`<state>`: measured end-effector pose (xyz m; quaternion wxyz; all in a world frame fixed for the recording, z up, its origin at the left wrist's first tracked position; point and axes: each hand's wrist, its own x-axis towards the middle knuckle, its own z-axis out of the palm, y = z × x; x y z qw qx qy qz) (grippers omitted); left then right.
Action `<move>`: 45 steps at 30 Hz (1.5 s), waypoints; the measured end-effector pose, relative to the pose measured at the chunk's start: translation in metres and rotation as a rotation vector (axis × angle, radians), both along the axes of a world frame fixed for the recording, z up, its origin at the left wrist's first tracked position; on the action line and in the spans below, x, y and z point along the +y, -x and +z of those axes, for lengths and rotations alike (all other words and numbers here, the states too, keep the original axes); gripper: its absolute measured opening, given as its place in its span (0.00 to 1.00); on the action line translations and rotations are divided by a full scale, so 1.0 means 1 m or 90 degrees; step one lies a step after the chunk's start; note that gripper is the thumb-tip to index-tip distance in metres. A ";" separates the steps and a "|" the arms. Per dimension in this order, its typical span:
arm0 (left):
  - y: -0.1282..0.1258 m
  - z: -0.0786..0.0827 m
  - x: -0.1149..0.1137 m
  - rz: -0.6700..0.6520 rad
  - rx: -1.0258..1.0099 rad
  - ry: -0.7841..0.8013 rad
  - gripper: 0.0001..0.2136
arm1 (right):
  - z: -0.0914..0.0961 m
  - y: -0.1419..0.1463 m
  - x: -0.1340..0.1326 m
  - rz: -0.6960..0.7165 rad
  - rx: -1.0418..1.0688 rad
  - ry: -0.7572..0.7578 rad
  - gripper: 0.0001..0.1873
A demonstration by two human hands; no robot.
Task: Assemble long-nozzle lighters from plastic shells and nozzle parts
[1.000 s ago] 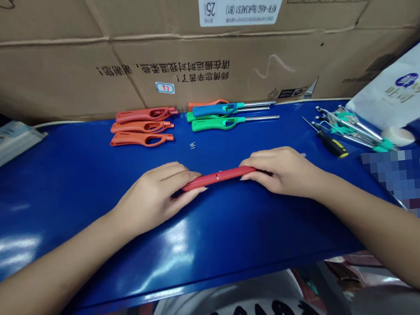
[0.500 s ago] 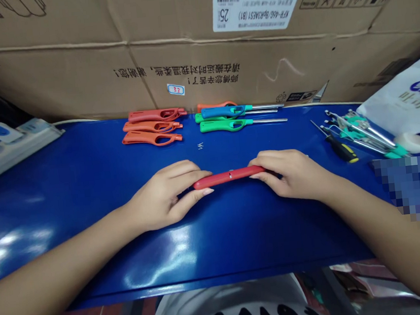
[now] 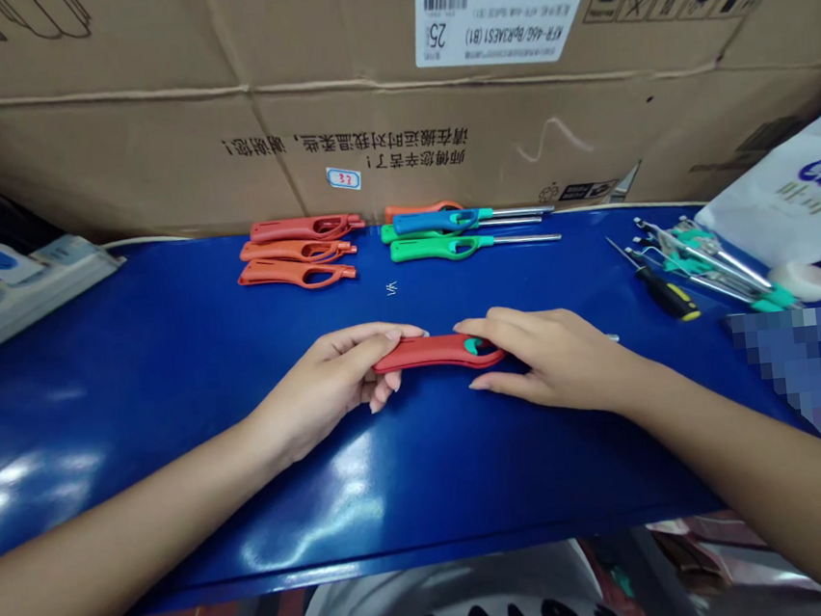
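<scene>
A red long-nosed gas lighter [image 3: 429,350] with a teal trigger lies crosswise in front of me, its flat side facing up. My left hand [image 3: 345,377] is closed round its handle end, thumb on top and fingers beneath. At the trigger end, my right hand [image 3: 553,357] spans the lighter with fingertips above and thumb below. It hides most of the metal tube, whose tip shows past the knuckles. Beyond my hands lie red and orange lighter shells [image 3: 296,251] without tubes. Beside them are blue and green lighters [image 3: 440,245] with metal tubes.
Tiny pale pieces [image 3: 392,288] lie on the blue table [image 3: 292,513]. A yellow-black screwdriver [image 3: 671,297], metal tubes with teal parts [image 3: 726,263] and a tape roll [image 3: 805,281] are at right. A cardboard box [image 3: 149,159] stands behind; a power strip [image 3: 31,291] is at left.
The lighter has rolled from its narrow edge to its flat side, showing the teal trigger. My left thumb has moved on top, and my right hand has shifted slightly left and down.
</scene>
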<state>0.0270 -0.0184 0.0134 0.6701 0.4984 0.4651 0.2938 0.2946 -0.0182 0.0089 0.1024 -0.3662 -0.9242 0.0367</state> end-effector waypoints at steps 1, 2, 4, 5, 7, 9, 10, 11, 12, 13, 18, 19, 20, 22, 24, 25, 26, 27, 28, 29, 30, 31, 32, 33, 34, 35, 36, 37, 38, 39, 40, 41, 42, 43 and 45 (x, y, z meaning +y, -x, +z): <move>0.000 0.000 -0.001 -0.017 0.004 -0.006 0.17 | 0.000 0.001 -0.002 0.004 -0.008 0.002 0.28; 0.000 0.001 -0.002 -0.039 0.023 -0.039 0.18 | 0.000 0.003 -0.003 0.008 -0.011 0.008 0.26; 0.002 0.002 -0.004 -0.091 0.098 -0.179 0.18 | 0.001 0.004 -0.005 0.023 0.000 0.031 0.24; 0.003 0.002 -0.005 -0.120 0.143 -0.269 0.17 | 0.002 0.005 -0.007 0.033 0.011 0.046 0.23; 0.006 0.001 -0.007 -0.173 0.217 -0.439 0.13 | 0.003 0.006 -0.009 0.055 0.026 0.075 0.22; 0.008 -0.002 -0.009 -0.221 0.249 -0.560 0.11 | 0.004 0.008 -0.012 0.075 0.025 0.107 0.22; 0.008 -0.003 -0.010 -0.241 0.254 -0.603 0.11 | 0.005 0.008 -0.013 0.084 0.023 0.122 0.21; 0.009 -0.005 -0.011 -0.259 0.258 -0.638 0.11 | 0.005 0.009 -0.014 0.094 0.024 0.137 0.21; 0.009 -0.006 -0.012 -0.275 0.261 -0.669 0.12 | 0.006 0.010 -0.016 0.105 0.026 0.152 0.21; 0.009 -0.006 -0.013 -0.287 0.267 -0.692 0.12 | 0.006 0.011 -0.017 0.116 0.030 0.162 0.21; 0.008 -0.005 -0.015 -0.293 0.302 -0.740 0.12 | 0.006 0.013 -0.019 0.141 0.043 0.161 0.22; 0.008 -0.005 -0.015 -0.291 0.306 -0.750 0.12 | 0.006 0.012 -0.018 0.138 0.047 0.160 0.22; 0.008 -0.005 -0.013 -0.290 0.306 -0.762 0.12 | 0.006 0.012 -0.016 0.132 0.051 0.159 0.21; 0.010 -0.006 -0.009 -0.289 0.301 -0.779 0.12 | 0.005 0.010 -0.013 0.113 0.052 0.148 0.20; 0.012 -0.007 -0.004 -0.291 0.294 -0.781 0.11 | 0.005 0.006 -0.009 0.092 0.033 0.127 0.20; 0.014 -0.007 -0.001 -0.294 0.295 -0.774 0.11 | 0.006 0.004 -0.007 0.084 0.020 0.116 0.19; 0.015 -0.007 0.002 -0.296 0.300 -0.767 0.11 | 0.006 0.002 -0.005 0.079 0.006 0.107 0.18; 0.016 -0.007 0.004 -0.298 0.306 -0.758 0.11 | 0.006 0.000 -0.004 0.077 -0.005 0.101 0.17; 0.018 -0.006 0.006 -0.299 0.311 -0.749 0.11 | 0.007 -0.002 -0.003 0.076 -0.014 0.096 0.16; 0.019 -0.006 0.008 -0.299 0.313 -0.744 0.11 | 0.007 -0.003 -0.002 0.076 -0.019 0.089 0.17; 0.019 -0.006 0.009 -0.301 0.313 -0.740 0.11 | 0.007 -0.004 -0.001 0.075 -0.022 0.081 0.17; 0.020 -0.006 0.009 -0.302 0.311 -0.740 0.11 | 0.006 -0.004 -0.001 0.074 -0.023 0.076 0.18; 0.020 -0.006 0.010 -0.305 0.309 -0.741 0.12 | 0.006 -0.004 -0.001 0.073 -0.021 0.074 0.18; 0.020 -0.006 0.009 -0.310 0.313 -0.744 0.12 | 0.006 -0.004 0.000 0.072 -0.021 0.078 0.17; 0.021 -0.006 0.009 -0.314 0.322 -0.748 0.12 | 0.005 -0.003 0.000 0.069 -0.022 0.084 0.17; 0.020 -0.006 0.008 -0.317 0.332 -0.756 0.12 | 0.004 -0.003 0.000 0.063 -0.027 0.086 0.16; 0.020 -0.006 0.007 -0.318 0.345 -0.763 0.12 | 0.004 -0.002 0.000 0.056 -0.035 0.085 0.16; 0.020 -0.005 0.006 -0.316 0.358 -0.772 0.12 | 0.003 -0.001 0.000 0.049 -0.044 0.079 0.17; 0.019 -0.005 0.005 -0.312 0.370 -0.779 0.12 | 0.002 0.000 -0.001 0.046 -0.050 0.070 0.17; 0.018 -0.005 0.004 -0.308 0.380 -0.781 0.12 | 0.001 0.001 -0.001 0.045 -0.052 0.061 0.18; 0.017 -0.005 0.003 -0.308 0.391 -0.778 0.14 | 0.000 0.002 -0.002 0.048 -0.051 0.052 0.18; 0.016 -0.006 0.002 -0.311 0.402 -0.771 0.15 | 0.000 0.002 -0.002 0.053 -0.045 0.046 0.18; 0.016 -0.007 0.002 -0.315 0.408 -0.763 0.15 | -0.001 0.002 -0.003 0.058 -0.039 0.044 0.19; 0.015 -0.008 0.002 -0.319 0.408 -0.755 0.15 | 0.000 0.002 -0.003 0.060 -0.033 0.046 0.19; 0.015 -0.011 0.003 -0.324 0.395 -0.741 0.13 | 0.001 0.001 -0.002 0.055 -0.022 0.058 0.19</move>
